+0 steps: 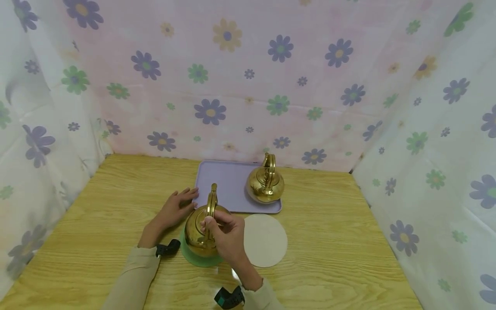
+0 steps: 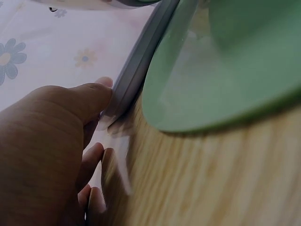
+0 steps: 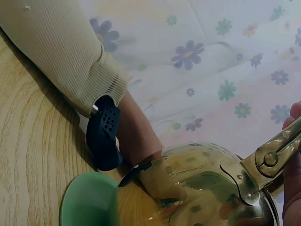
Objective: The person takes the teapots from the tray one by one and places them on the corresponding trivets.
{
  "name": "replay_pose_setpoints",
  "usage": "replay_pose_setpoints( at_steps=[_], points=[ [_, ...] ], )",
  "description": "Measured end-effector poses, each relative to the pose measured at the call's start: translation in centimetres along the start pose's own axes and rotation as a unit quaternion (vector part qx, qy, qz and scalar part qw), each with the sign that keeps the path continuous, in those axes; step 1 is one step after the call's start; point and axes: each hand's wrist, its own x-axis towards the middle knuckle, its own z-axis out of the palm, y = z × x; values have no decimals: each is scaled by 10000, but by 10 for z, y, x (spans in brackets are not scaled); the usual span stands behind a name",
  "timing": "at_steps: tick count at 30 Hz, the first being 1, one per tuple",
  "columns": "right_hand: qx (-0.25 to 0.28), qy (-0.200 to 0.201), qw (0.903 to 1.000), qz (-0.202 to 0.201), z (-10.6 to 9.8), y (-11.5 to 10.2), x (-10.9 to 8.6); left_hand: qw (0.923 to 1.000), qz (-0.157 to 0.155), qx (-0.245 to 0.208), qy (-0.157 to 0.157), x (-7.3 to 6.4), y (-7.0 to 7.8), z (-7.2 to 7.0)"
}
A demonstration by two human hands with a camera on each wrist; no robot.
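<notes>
- Head view: kettle [image 1: 193, 237] over green mat [image 1: 201, 261], nearside of tray [image 1: 224, 189]; handle's [image 1: 211, 206] long axis runs toward tray. Right hand [image 1: 229, 236] pinches handle.
- Left hand [image 1: 176, 211], fingers slightly spread, touches tray's left edge.
- Right wrist view alone clearly shows handle's rivet [image 3: 269, 158].

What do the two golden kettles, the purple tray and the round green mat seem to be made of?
The two round, shiny golden kettles look like polished metal: mirror-like reflections. The purple rectangular tray may be plastic or coated metal; matte, evenly coloured. The flat round green mat could be silicone or plastic: smooth, faintly glossy.
</notes>
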Motion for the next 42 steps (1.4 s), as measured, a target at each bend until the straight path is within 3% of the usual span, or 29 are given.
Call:
replay_pose_setpoints(
  at_steps=[27,31,37,42],
  points=[
    [63,-203,9998,-48,2,6,-10,9999,-52,91,-33,1,1,-3],
    [250,-361,9986,305,-1,4,-10,9999,-58,116,-23,1,2,-4],
    [543,-593,9887,1266,-10,-2,-11,9999,-83,45,-48,0,3,-3],
    [540,-534,9851,1546,-24,-4,-14,9999,-133,62,-64,-2,3,-1]
  ],
)
